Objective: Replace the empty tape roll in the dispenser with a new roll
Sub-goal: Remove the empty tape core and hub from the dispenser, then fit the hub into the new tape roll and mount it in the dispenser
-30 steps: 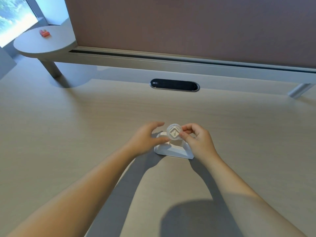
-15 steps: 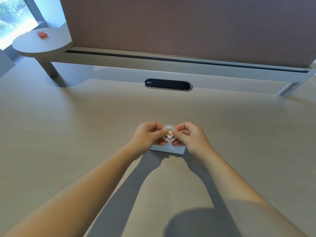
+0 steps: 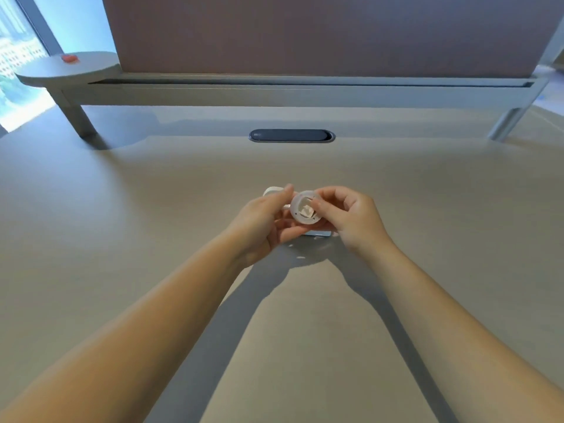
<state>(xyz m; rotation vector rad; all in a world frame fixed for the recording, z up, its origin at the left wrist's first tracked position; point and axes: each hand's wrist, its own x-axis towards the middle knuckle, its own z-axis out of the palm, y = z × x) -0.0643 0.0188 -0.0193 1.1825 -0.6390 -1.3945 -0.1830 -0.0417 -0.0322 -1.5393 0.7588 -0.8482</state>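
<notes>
A small whitish tape roll (image 3: 306,208) on its hub is held up above the desk, its round face turned toward me. My left hand (image 3: 266,222) cradles it from the left and below, thumb raised beside it. My right hand (image 3: 351,218) pinches its right side with fingertips on the hub. The white tape dispenser (image 3: 319,232) stands on the desk right behind and under my hands; only a bit of its base and a rounded white end (image 3: 272,190) show past my fingers.
The beige desk (image 3: 152,239) stretches all around. A dark oval cable slot (image 3: 291,136) lies further back. Behind it runs a grey raised shelf (image 3: 305,93) under a brown partition, with a small red object (image 3: 69,58) on its round left end.
The roll has come up off the dispenser. My left hand closed in from beside the dispenser and took hold of the roll together with my right. The view tilted slightly.
</notes>
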